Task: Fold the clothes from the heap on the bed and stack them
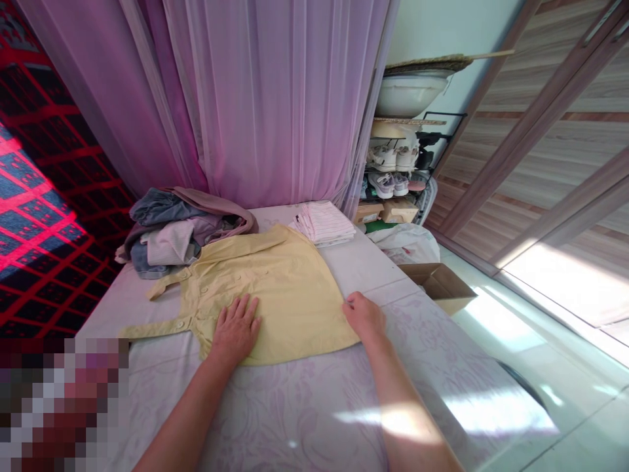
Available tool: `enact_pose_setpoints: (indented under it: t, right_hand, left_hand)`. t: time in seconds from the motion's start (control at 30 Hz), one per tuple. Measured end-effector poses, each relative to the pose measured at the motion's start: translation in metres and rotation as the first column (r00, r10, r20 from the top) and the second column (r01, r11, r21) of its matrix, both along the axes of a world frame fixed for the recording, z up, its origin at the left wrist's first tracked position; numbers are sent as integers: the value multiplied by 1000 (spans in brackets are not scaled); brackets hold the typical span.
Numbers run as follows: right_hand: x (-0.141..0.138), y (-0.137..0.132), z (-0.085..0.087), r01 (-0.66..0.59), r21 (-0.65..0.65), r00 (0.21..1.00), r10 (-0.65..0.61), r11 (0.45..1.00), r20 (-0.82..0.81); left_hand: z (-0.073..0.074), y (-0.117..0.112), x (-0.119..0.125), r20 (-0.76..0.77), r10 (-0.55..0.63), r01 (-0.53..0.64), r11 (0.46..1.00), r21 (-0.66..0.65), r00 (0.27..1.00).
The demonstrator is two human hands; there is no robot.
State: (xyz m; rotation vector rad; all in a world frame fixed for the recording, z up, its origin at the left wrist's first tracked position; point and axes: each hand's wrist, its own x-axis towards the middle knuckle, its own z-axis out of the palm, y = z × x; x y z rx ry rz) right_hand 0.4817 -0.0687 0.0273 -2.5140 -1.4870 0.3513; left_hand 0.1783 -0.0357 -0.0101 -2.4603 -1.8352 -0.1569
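A pale yellow shirt (280, 282) lies spread flat on the bed (304, 419), its collar toward the far side and a sleeve stretching left. My left hand (236, 328) rests flat on the shirt's near part with fingers stretched out. At the shirt's right hem, my right hand (364, 314) has its fingers curled and pinches the fabric edge.
A heap of grey and pink unfolded clothes (171, 229) sits at the far left of the bed. A folded striped white garment (324, 223) lies at the far edge. A cardboard box (439, 283) stands on the floor to the right, with a shoe rack (398, 170) behind it and purple curtains (255, 98) beyond.
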Motion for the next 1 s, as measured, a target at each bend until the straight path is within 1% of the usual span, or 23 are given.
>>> enact_pose_setpoints:
  t: [0.07, 0.1, 0.13, 0.2, 0.27, 0.3, 0.33, 0.37, 0.4, 0.43, 0.5, 0.53, 0.6, 0.7, 0.73, 0.77, 0.83, 0.93, 1.0]
  right_hand:
    - [-6, 0, 2, -37, 106, 999, 33, 994, 43]
    - [-12, 2, 2, -93, 174, 995, 84, 980, 56]
    - [-20, 4, 3, -172, 241, 985, 162, 955, 64]
    - [-43, 12, 1, -361, 325, 931, 358, 874, 70]
    - [-68, 22, -3, -536, 333, 835, 546, 776, 72]
    - [-79, 27, -6, -605, 310, 785, 616, 734, 74]
    - [-88, 32, -10, -656, 274, 743, 665, 703, 74]
    - [-94, 36, -14, -690, 236, 715, 696, 684, 72]
    - [-97, 39, -18, -706, 202, 702, 708, 679, 74]
    - [-97, 43, -22, -704, 179, 707, 703, 687, 82]
    - [-91, 50, -25, -667, 168, 744, 659, 726, 107]
    - [-85, 56, -24, -635, 173, 772, 625, 753, 118]
    - [-72, 70, -17, -551, 188, 835, 536, 813, 126]
    - [-51, 103, 1, -350, 223, 936, 331, 910, 120]
    - [-45, 115, 7, -250, 226, 967, 233, 941, 102]
    - [-39, 127, 12, -167, 202, 985, 155, 965, 71]
    - [-30, 149, 17, -94, 136, 996, 92, 986, 21]
    - [-24, 171, 16, -119, 41, 992, 120, 992, -25]
    - [-25, 177, 12, -152, 12, 988, 152, 988, -29]
  left_hand:
    - [1, 3, 4, 15, -14, 13, 1000, 15, 1000]
    - [1, 5, 6, 29, -49, 48, 998, 29, 998]
    - [2, 8, 10, 44, -103, 101, 994, 45, 994]
    - [2, 14, 17, 69, -230, 225, 972, 68, 971]
    - [1, 18, 25, 77, -302, 296, 952, 74, 950]
    - [-1, 19, 27, 76, -304, 299, 952, 70, 950]
    - [-3, 20, 29, 71, -291, 287, 956, 67, 954]
    - [-5, 19, 30, 64, -271, 267, 961, 66, 960]
    - [-7, 18, 31, 57, -248, 244, 967, 68, 967]
    - [-9, 17, 30, 50, -228, 224, 972, 70, 972]
    - [-12, 13, 30, 39, -196, 193, 978, 83, 980]
    - [-13, 11, 29, 37, -187, 183, 979, 92, 982]
    - [-15, 9, 29, 40, -178, 172, 979, 112, 983]
    - [-16, 9, 30, 54, -178, 169, 976, 134, 983]
    - [-16, 9, 30, 59, -179, 170, 976, 136, 982]
    - [-16, 9, 30, 64, -181, 171, 976, 137, 981]
    - [-16, 9, 30, 78, -190, 178, 974, 140, 979]
    - [-16, 9, 30, 98, -211, 197, 971, 133, 973]
    - [-16, 8, 29, 114, -224, 209, 969, 128, 968]
